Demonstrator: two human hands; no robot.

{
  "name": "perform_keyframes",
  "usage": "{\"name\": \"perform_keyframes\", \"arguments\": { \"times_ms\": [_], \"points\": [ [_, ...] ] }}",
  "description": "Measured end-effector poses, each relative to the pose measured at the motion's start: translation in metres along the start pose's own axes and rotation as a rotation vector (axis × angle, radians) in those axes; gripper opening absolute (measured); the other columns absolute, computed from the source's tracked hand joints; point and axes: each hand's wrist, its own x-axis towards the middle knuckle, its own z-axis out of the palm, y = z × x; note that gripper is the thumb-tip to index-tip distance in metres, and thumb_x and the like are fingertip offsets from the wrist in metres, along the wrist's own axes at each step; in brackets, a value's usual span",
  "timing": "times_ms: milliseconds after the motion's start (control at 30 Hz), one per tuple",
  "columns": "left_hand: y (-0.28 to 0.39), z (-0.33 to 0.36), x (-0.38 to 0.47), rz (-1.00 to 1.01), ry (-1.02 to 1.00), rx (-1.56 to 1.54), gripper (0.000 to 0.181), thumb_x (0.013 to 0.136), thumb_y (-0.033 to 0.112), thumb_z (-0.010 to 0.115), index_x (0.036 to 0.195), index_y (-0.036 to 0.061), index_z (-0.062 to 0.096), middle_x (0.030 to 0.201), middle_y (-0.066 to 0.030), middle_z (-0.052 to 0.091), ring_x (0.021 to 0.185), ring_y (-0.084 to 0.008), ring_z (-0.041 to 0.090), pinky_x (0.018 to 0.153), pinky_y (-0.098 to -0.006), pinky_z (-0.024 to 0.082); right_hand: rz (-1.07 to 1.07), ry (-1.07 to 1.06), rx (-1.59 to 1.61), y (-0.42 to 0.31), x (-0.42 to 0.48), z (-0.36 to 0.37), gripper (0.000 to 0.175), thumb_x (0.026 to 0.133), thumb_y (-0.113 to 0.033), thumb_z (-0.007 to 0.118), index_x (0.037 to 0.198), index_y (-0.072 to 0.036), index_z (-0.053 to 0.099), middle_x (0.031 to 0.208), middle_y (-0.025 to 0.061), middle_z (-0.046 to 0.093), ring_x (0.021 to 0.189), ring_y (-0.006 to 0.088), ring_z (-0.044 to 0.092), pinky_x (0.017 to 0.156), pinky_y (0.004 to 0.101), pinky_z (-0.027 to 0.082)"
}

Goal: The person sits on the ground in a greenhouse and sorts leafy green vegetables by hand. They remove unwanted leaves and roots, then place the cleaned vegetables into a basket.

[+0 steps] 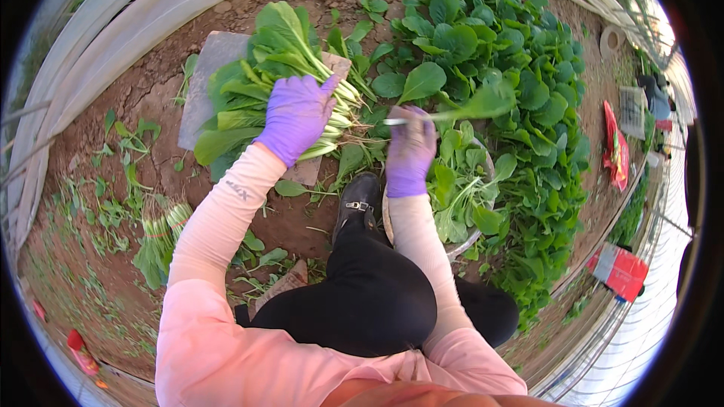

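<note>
My left hand (297,116), in a purple glove, lies over a pile of leafy greens (240,118) with white stems and thin roots. Its fingertips are hidden, so a grip cannot be told. Beneath the pile show a grey board (212,62) and a tan piece (336,65). In my purple-gloved right hand (412,144), blurred by motion, is a single leafy green (489,102). A pale, narrow end juts out on the hand's left; whether it is stem or tool cannot be told. Below that hand, a round basin (472,243) holds loose greens (452,203).
A dense bed of leafy plants (531,85) grows on the right. Bundled greens (155,237) with red ties lie at left on the soil. My black shoe (360,200) is between pile and basin. Farther right are a red bag (615,147) and a crate (632,112).
</note>
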Motion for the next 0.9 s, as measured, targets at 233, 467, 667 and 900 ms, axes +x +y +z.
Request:
{"name": "perform_keyframes", "arguments": {
  "times_ms": [233, 467, 667, 900],
  "points": [
    [0.012, 0.001, 0.009, -0.001, 0.046, 0.116, 0.040, 0.092, 0.030, 0.058, 0.129, 0.0143, 0.063, 0.093, -0.0102, 0.057, 0.095, -0.0291, 0.054, 0.092, -0.0446, 0.039, 0.443, 0.041, -0.066, -0.003, -0.015, -0.043, 0.039, 0.096, -0.025, 0.067, 0.128, -0.004, 0.060, 0.128, 0.0119, 0.063, 0.109, 0.0246, 0.063, 0.098, 0.0418, 0.050],
    [0.007, 0.005, 0.013, 0.054, 0.039, 0.029, 0.043, 0.090, 0.019, 0.062, 0.132, 0.0130, 0.060, 0.142, -0.0133, 0.050, 0.138, -0.0362, 0.038, 0.116, -0.0476, 0.028, -0.146, -0.358, -1.742, 0.105, 0.117, -0.029, 0.028, 0.082, -0.015, 0.071, 0.109, -0.008, 0.067, 0.108, 0.0195, 0.065, 0.101, 0.0382, 0.064, 0.088, 0.0449, 0.053],
    [0.002, 0.014, 0.004, 0.041, 0.074, -0.050, 0.042, 0.090, 0.019, 0.060, 0.131, 0.0117, 0.059, 0.134, -0.0138, 0.056, 0.131, -0.0332, 0.047, 0.113, -0.0458, 0.032, -0.001, -0.369, -1.547, 0.106, 0.142, -0.041, 0.014, 0.095, -0.015, 0.061, 0.105, -0.006, 0.065, 0.090, 0.0125, 0.071, 0.074, 0.0243, 0.069, 0.067, 0.0361, 0.056],
    [0.006, 0.004, 0.004, 0.015, 0.106, -0.059, 0.039, 0.090, 0.019, 0.062, 0.128, 0.0092, 0.060, 0.132, -0.0114, 0.058, 0.131, -0.0316, 0.048, 0.111, -0.0452, 0.034, -0.016, -0.366, -0.253, -0.020, 0.049, 0.055, 0.017, 0.093, -0.006, 0.068, 0.108, -0.004, 0.063, 0.099, 0.0047, 0.070, 0.082, 0.0117, 0.065, 0.073, 0.0259, 0.054]
  ]
}}
